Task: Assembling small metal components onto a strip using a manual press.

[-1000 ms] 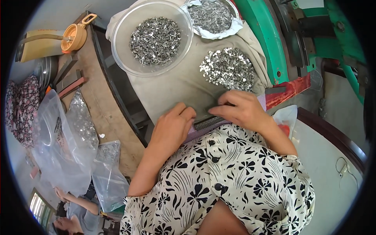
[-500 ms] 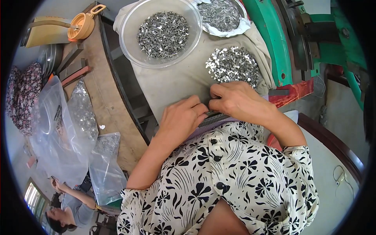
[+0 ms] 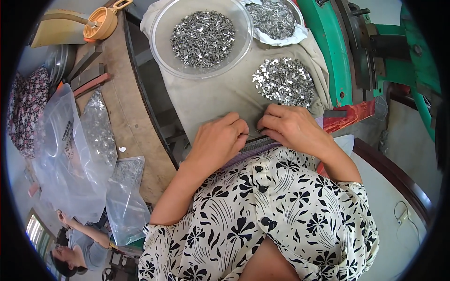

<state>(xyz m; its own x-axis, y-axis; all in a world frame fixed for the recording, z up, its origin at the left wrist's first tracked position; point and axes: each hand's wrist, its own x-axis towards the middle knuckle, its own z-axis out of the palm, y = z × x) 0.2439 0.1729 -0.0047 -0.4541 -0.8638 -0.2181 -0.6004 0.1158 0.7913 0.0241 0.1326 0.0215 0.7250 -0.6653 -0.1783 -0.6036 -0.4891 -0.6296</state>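
My left hand [image 3: 220,140] and my right hand [image 3: 295,126] work close together at the cloth's near edge, a small gap between their fingertips. Both have thumb and fingers pinched. A tiny dark piece seems to show at the right fingertips; what the left pinches is hidden. Under them runs a grey ridged strip [image 3: 255,142], close to my shirt. Just beyond my right hand lies a loose pile of small silvery metal pieces [image 3: 283,82] on the beige cloth [image 3: 197,98]. Farther off, a clear plastic bowl [image 3: 161,51] holds many small metal parts [image 3: 202,39].
A lined bowl of thin metal pins [image 3: 274,21] stands at the back, beside a green machine [image 3: 328,61]. On the wooden table [image 3: 133,126] to the left lie plastic bags [image 3: 70,164], metal bars [image 3: 86,70] and an orange cup [image 3: 101,23]. Another person [image 3: 82,248] sits at lower left.
My hands have drawn slightly apart, the right one moving a little right and nearer. The whole view has shifted slightly, with the bowls and pile now farther right.
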